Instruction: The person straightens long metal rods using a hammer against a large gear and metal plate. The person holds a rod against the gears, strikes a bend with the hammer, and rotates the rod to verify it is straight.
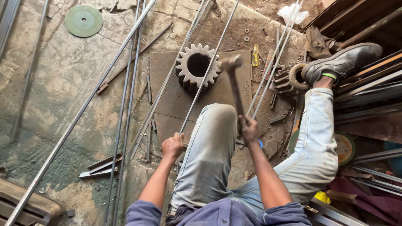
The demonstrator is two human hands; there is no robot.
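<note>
My right hand [249, 127] grips the wooden handle of a hammer [233, 75] whose blurred head hangs just over a large steel gear wheel [197, 67]. My left hand [172, 146] is closed around the near end of a thin metal rod [209, 67] that runs up across the gear. The gear stands on a rusty flat steel plate [167, 96]. My bent left knee in pale jeans sits between the two hands.
Several long thin rods [125, 92] lie across the cracked stone floor. A second smaller gear [287, 79] sits by my right shoe [341, 62]. A green disc [83, 20] lies far left. Angle-iron offcuts [100, 167] and stacked metal bars [368, 92] crowd the right.
</note>
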